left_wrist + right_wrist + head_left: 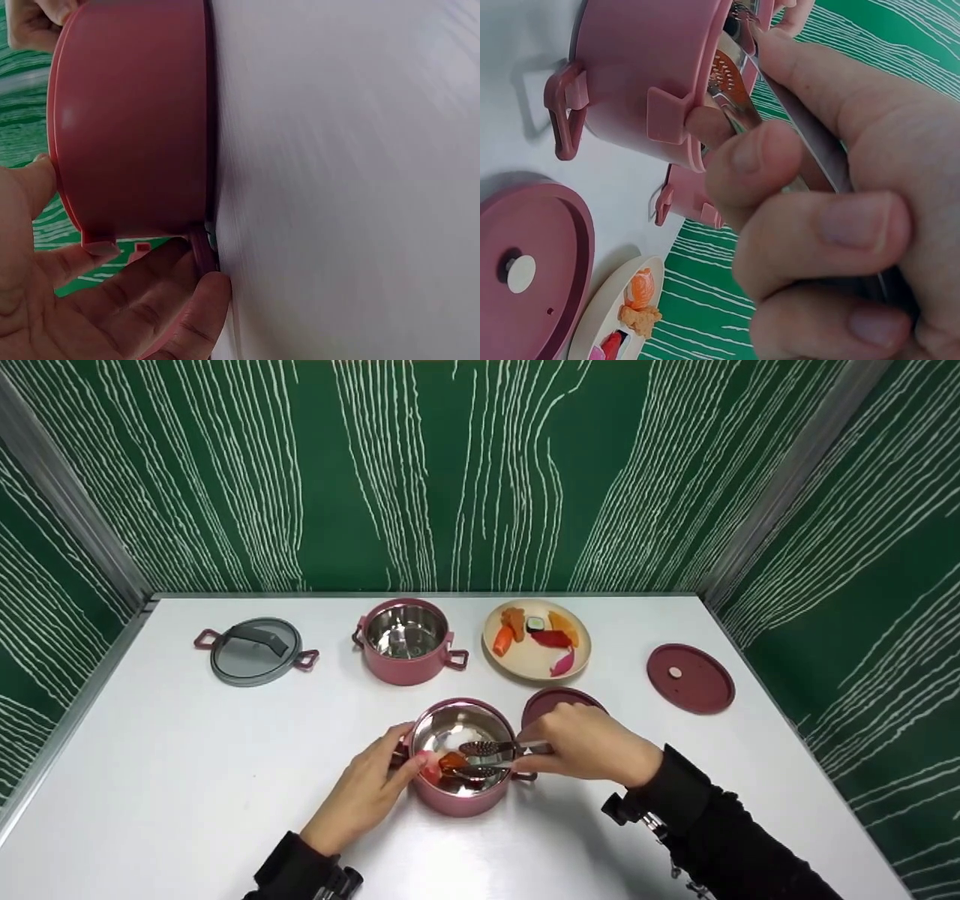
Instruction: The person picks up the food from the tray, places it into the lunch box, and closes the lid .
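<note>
A pink pot (461,804) with a shiny steel inside stands near the middle of the table. My left hand (365,786) holds its left side, thumb at the rim and fingers about the side handle (201,251). With my right hand (592,744) I grip metal tongs (525,748) over the pot's right rim. Their perforated heads reach down inside, close around an orange-brown food piece (451,762). A pinkish-red piece (430,769) shows beside it, near my left thumb. In the right wrist view the tongs' arm (810,142) runs under my curled fingers.
Behind stands a second pink pot (407,669), with a cream plate (517,666) of toy-like food pieces to its right. A grey lid (247,666) lies at far left. One dark red lid (705,682) lies at right; another (544,703) is partly behind my right hand.
</note>
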Demonstrator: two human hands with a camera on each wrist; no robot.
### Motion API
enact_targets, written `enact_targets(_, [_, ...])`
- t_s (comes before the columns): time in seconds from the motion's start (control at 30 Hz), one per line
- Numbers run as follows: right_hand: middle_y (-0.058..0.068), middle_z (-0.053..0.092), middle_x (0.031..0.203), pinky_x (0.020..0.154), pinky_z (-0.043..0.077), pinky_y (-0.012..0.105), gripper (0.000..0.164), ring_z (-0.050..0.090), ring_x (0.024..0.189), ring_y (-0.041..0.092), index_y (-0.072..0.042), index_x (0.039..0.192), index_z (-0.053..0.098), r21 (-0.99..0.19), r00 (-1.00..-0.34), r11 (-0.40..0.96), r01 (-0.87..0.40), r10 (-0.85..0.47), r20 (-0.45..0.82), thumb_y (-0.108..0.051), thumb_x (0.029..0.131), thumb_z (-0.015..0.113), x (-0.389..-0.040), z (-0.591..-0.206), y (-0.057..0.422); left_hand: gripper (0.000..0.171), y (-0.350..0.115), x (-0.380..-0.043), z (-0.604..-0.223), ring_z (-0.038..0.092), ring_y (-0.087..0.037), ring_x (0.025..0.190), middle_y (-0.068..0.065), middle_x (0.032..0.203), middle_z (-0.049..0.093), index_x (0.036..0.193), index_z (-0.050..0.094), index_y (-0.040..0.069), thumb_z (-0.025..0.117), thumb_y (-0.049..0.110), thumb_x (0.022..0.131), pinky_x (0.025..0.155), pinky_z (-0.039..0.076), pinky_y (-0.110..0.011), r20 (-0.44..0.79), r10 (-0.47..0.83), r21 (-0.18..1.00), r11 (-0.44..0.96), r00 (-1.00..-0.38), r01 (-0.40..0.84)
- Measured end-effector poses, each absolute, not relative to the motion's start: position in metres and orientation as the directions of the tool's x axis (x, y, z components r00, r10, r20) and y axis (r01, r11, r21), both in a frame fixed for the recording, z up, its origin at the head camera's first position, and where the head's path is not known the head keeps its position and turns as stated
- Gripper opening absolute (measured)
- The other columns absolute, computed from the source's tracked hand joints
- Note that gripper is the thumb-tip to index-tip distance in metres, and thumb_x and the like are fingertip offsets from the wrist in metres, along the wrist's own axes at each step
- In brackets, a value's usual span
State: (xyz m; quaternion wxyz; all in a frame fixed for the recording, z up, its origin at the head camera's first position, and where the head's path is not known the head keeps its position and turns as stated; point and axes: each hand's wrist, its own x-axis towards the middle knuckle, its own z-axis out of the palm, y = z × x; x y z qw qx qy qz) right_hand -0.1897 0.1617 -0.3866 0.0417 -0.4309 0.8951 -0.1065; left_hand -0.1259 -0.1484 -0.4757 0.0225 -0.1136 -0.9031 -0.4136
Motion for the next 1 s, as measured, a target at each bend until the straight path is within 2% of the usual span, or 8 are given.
enact_targets(0.37, [-0.013,0.049,0.062,0.054,0.040,0.020,0.034,0.043,0.057,-0.001,-0.020,0.074,0.066,-0.295,-0.628,0.597,-0.746,-0.778,0.015,-0.039,0.099,0.078,-0.193,-0.384,0.174,0.057,-0.143,-0.136,-0.473,0.058,-0.045,0.142,-0.021,0.151,0.063,0.154,0.052,0.013,0.058,0.047,0.110,0.119,0.045,-0.067,0.119,0.236,0.736,0.631,-0.964,0.245])
enact_targets(0.53, [-0.013,0.057,0.066,0.059,0.044,0.020,0.031,0.047,0.060,-0.001,-0.020,0.082,0.072,-0.322,-0.645,0.613,-0.722,-0.764,-0.008,-0.044,0.101,0.075,-0.196,-0.379,0.183,0.052,-0.152,-0.149,-0.460,0.064,-0.039,0.132,-0.014,0.138,0.068,0.148,0.058,0.017,0.060,0.049,0.108,0.113,0.051,-0.065,0.059,0.312,0.725,0.639,-0.948,0.256])
enact_targets(0.6, [-0.013,0.064,0.071,0.062,0.048,0.022,0.028,0.052,0.063,-0.001,-0.020,0.089,0.077,-0.334,-0.658,0.624,-0.706,-0.753,-0.015,-0.045,0.100,0.075,-0.197,-0.376,0.188,0.051,-0.155,-0.157,-0.451,0.062,-0.037,0.133,-0.012,0.139,0.067,0.149,0.058,0.019,0.060,0.049,0.108,0.113,0.050,-0.066,0.025,0.336,0.715,0.652,-0.942,0.252])
enact_targets(0.67, [-0.012,0.067,0.074,0.063,0.050,0.022,0.029,0.055,0.065,-0.001,-0.019,0.094,0.079,-0.359,-0.681,0.642,-0.677,-0.732,-0.025,-0.047,0.101,0.075,-0.198,-0.373,0.193,0.051,-0.157,-0.166,-0.443,0.059,-0.039,0.138,-0.012,0.145,0.064,0.151,0.057,0.021,0.060,0.049,0.108,0.116,0.047,-0.068,0.005,0.357,0.706,0.660,-0.934,0.256])
enact_targets(0.8, [-0.013,0.066,0.073,0.062,0.051,0.021,0.031,0.056,0.063,0.000,-0.019,0.094,0.078,-0.403,-0.724,0.671,-0.623,-0.689,-0.029,-0.049,0.102,0.073,-0.200,-0.367,0.204,0.058,-0.154,-0.188,-0.434,0.049,-0.042,0.150,-0.015,0.163,0.053,0.159,0.049,0.015,0.057,0.047,0.110,0.125,0.037,-0.068,0.013,0.407,0.717,0.633,-0.913,0.292])
enact_targets(0.9, [-0.013,0.063,0.071,0.059,0.048,0.021,0.033,0.054,0.059,0.001,-0.019,0.095,0.077,-0.432,-0.756,0.687,-0.583,-0.654,-0.019,-0.051,0.102,0.071,-0.204,-0.363,0.212,0.061,-0.150,-0.205,-0.433,0.051,-0.042,0.149,-0.018,0.165,0.050,0.161,0.045,0.011,0.056,0.045,0.111,0.125,0.039,-0.066,0.034,0.446,0.728,0.602,-0.894,0.328])
enact_targets(1.0, [-0.012,0.063,0.073,0.059,0.045,0.020,0.035,0.051,0.059,0.001,-0.018,0.103,0.078,-0.458,-0.787,0.702,-0.545,-0.617,-0.010,-0.052,0.102,0.070,-0.209,-0.363,0.220,0.063,-0.147,-0.217,-0.434,0.053,-0.043,0.146,-0.019,0.166,0.048,0.162,0.043,0.008,0.056,0.044,0.112,0.124,0.041,-0.064,0.025,0.486,0.733,0.585,-0.874,0.346])
